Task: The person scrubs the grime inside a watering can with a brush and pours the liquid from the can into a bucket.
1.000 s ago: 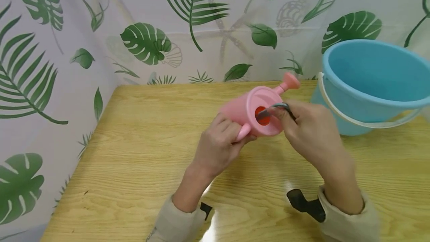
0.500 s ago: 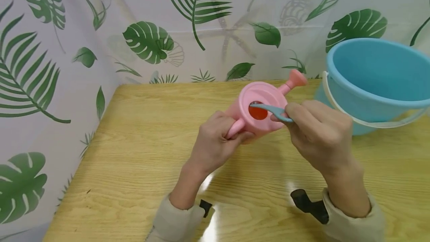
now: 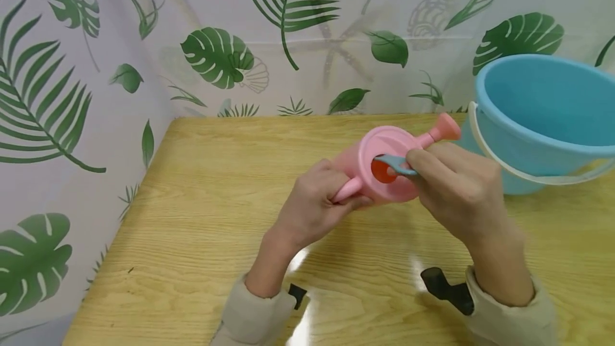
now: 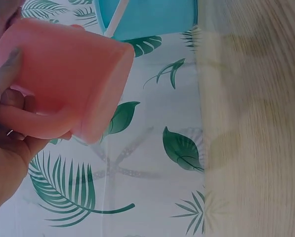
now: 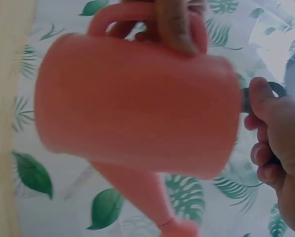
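Note:
In the head view my left hand [image 3: 314, 202] grips the handle of a pink watering can [image 3: 346, 162], which is tilted with its open top toward me. The can's opening shows orange-red inside. My right hand [image 3: 461, 191] pinches a slim light blue tool [image 3: 396, 163], whose far end dips into that opening and is hidden. From the right wrist, a dark loop [image 5: 278, 89] of the tool stands out behind the thumb, at the can's top. The left wrist view shows the can's base [image 4: 105, 94] and my thumb pressing its side.
A light blue bucket [image 3: 509, 138] with a white handle [image 3: 504, 167] stands at the right. Under the hands lies a wood-grain table [image 3: 206, 218]. A leaf-printed white sheet [image 3: 307, 89] rises behind it. Black wrist straps [image 3: 447, 290] show at the sleeves.
The watering can tipped more upright, then leaned back and shifted right. My right hand rolled over, turning the tool, whose tip rose to the opening and then sank deeper into it.

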Demonstrator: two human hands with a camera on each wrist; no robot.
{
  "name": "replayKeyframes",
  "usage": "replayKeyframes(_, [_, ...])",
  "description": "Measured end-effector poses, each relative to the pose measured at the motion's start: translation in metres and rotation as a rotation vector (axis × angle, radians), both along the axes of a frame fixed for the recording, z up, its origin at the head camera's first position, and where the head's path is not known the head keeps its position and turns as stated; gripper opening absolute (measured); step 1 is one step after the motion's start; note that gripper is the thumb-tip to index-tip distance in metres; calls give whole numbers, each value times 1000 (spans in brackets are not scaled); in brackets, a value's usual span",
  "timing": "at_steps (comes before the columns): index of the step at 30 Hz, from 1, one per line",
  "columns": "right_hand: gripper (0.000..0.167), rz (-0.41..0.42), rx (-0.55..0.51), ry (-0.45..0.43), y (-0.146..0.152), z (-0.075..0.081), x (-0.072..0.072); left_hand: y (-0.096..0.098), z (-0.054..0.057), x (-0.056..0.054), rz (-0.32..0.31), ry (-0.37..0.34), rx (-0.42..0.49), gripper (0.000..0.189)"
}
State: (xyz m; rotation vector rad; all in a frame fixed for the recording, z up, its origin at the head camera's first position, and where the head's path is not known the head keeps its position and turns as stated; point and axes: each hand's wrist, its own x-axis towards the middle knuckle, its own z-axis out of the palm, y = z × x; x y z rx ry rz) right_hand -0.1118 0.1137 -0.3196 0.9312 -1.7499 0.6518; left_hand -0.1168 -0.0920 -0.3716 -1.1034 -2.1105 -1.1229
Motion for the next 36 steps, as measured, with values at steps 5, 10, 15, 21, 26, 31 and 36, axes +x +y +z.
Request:
replayKeyframes(5, [31,-4,46,-12,1,3,2,-3,0,1,-20,-62,-23,41])
replayKeyframes(10, [32,54,18,-16,3,4,4,-7,2,0,-62,-128,-16,43])
replayKeyframes(15, [30,69,102,-51,3,4,2,-11,2,1,-100,-192,-27,43])
replayKeyframes(21, [33,71,2,18,2,4,7,-14,5,1,-141,-254,-10,33])
replayKeyframes(26, [33,50,68,-8,0,7,8,-14,6,2,-152,-279,-19,25])
replayKeyframes(31, [35,43,-37,69,-1,7,11,-14,7,2,-157,-266,-7,29])
replayKeyframes(36, [34,53,22,43,-4,5,7,-14,6,2,-158,-256,-13,26])
